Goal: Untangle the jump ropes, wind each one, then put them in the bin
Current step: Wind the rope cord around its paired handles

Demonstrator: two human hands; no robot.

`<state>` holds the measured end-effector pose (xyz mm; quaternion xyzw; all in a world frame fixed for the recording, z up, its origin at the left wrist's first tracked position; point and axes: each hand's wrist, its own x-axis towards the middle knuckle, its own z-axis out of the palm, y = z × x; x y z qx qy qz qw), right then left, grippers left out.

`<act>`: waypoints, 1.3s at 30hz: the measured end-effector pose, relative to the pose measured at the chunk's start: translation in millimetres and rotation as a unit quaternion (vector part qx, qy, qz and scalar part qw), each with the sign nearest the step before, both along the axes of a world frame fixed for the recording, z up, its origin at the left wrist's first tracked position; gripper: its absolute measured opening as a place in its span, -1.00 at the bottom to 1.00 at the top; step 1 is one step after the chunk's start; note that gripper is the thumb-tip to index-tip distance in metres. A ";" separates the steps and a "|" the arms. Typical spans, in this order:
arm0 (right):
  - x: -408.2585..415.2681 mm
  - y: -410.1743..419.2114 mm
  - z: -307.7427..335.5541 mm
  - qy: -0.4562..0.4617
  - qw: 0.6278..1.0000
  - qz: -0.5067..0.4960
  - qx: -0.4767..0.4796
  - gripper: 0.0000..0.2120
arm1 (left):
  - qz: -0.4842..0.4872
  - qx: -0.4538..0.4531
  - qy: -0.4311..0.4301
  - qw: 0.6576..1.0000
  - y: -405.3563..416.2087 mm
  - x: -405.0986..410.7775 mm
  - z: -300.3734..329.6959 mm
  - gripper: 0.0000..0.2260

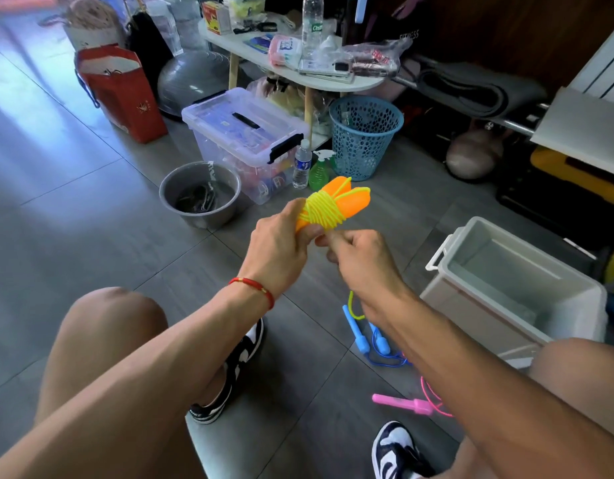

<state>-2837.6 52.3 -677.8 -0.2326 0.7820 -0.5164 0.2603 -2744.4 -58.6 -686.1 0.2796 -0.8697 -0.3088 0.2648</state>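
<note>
If the right hand (354,250), pinching the yellow cord's (317,210) end, slips, the coil loosens off the orange handles (347,198) gripped by the left hand (281,243).

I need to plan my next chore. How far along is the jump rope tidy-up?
Done: nothing is visibly binned; the white bin looks empty. In hand: the left hand grips the orange-handled rope, yellow cord nearly wound, while the right hand pinches at its end. Left: the blue rope and pink rope lie unwound on the floor.
</note>
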 end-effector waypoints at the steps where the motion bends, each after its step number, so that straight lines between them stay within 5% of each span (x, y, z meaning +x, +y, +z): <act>1: -1.5 0.8 2.1 -0.027 1.000 -0.003 -0.004 -0.77 | 0.007 -0.018 0.007 1.000 0.5 -2.3 -0.6 -0.63; 9: -0.3 5.0 19.0 -0.061 0.998 -0.004 -0.034 -0.74 | 0.015 -0.164 0.029 0.986 4.0 -9.8 -5.6 -0.53; 15: -11.0 14.5 15.6 -0.094 0.993 -0.053 -0.054 -0.51 | -0.043 -0.218 0.043 0.974 20.7 -7.3 -15.6 -0.39; 17: -18.5 17.6 9.4 -0.116 0.992 -0.024 -0.054 -0.43 | -0.062 -0.146 0.040 0.986 22.4 -2.7 -13.8 -0.32; 19: -22.6 18.6 6.9 -0.134 0.988 0.020 -0.074 -0.38 | -0.054 0.058 0.060 0.995 24.4 0.2 -8.9 -0.34; 22: -23.1 21.9 5.3 -0.112 0.982 0.109 -0.103 -0.65 | -0.073 0.443 0.095 0.889 20.0 2.8 1.5 -0.45; 24: -21.7 25.1 2.7 -0.115 0.978 0.140 -0.107 -0.64 | -0.148 0.522 0.063 0.838 15.0 6.0 5.3 -0.59; 27: -19.2 27.7 -4.5 -0.085 0.985 0.127 -0.080 -0.62 | -0.176 0.454 0.037 0.873 12.7 9.6 6.1 -0.68; 32: -12.1 26.0 -11.5 -0.004 0.999 0.052 -0.017 -0.51 | -0.080 0.239 -0.047 0.967 11.1 5.4 4.6 -0.79; 36: -11.0 25.8 -14.6 -0.014 0.998 0.038 0.049 -0.59 | -0.017 0.137 -0.076 0.987 11.9 -2.4 -2.7 -0.80; 39: -11.4 29.3 -6.9 0.142 0.982 0.058 0.115 -0.66 | 0.006 0.051 -0.098 0.994 14.3 -7.9 -7.7 -0.67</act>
